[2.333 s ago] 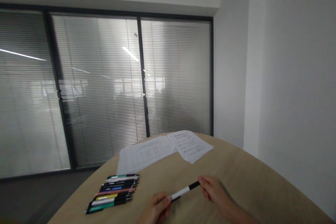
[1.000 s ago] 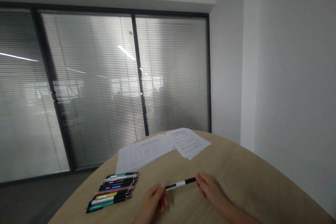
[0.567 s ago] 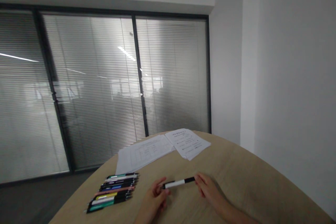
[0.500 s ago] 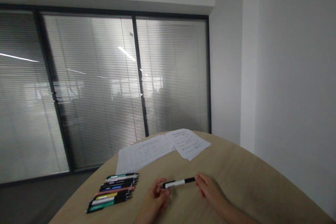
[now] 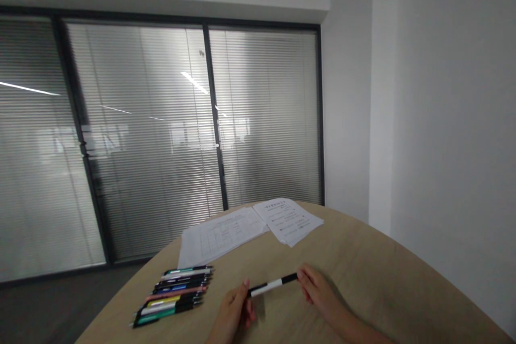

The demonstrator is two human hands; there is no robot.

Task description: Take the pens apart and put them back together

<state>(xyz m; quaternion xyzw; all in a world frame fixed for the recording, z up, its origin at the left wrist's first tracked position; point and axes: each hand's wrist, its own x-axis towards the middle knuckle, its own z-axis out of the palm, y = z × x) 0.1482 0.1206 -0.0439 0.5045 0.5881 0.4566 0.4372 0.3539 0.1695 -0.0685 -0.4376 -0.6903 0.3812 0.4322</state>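
Note:
A black and white pen (image 5: 272, 285) lies tilted in the air above the wooden table, spanning the gap between my hands. My left hand (image 5: 233, 312) pinches its white end between the fingertips. My right hand (image 5: 318, 293) holds the black end with its fingers. Part of each hand's grip is hidden by the fingers. To the left of my left hand lies a row of several side-by-side pens (image 5: 173, 295) in black, white, teal, pink, yellow and blue.
A light wooden rounded table (image 5: 363, 279) carries a paper stack (image 5: 220, 236) and a printed sheet (image 5: 287, 220) beyond my hands. Its curved edge runs to the right. Glass panels with blinds (image 5: 141, 118) stand behind, and a white wall (image 5: 443, 118) stands to the right.
The pen has tilted, its left end now lower, and my left hand has dropped slightly. Since the oldest frame, the view has shifted a little and the pen's white end has stayed towards my left hand.

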